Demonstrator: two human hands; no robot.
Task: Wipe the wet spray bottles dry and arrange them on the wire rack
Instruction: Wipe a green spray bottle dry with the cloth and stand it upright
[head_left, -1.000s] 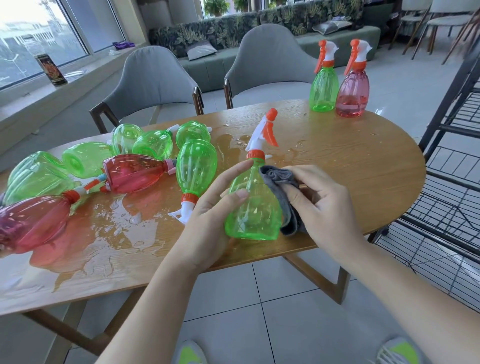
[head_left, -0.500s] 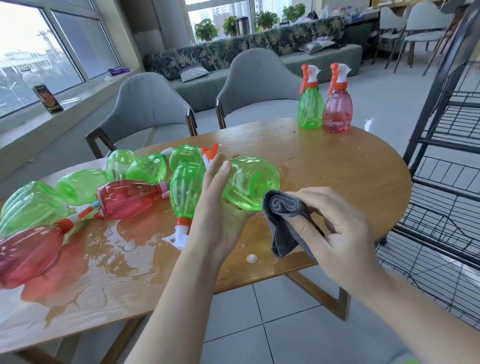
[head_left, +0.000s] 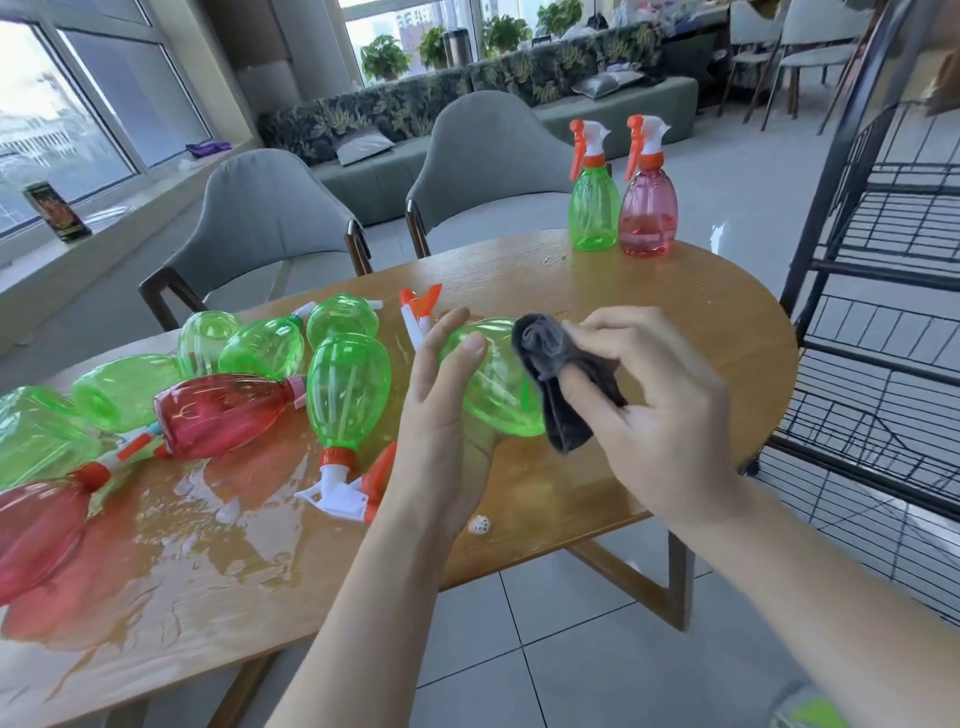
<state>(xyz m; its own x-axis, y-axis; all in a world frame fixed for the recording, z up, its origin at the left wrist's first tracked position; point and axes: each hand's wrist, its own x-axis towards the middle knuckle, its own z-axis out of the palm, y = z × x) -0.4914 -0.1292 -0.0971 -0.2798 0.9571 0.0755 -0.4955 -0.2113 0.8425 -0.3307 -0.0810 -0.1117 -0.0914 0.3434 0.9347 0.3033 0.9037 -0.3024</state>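
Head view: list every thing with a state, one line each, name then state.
Held green spray bottle: tilted on its side, gripped by left hand.
Grey cloth: bunched in right hand, against the bottle.
Two far bottles, green and red: upright, side by side.
Bottle pile: lying down on the wet part.
Table: puddled at left.
Wire rack: visible shelves bare.
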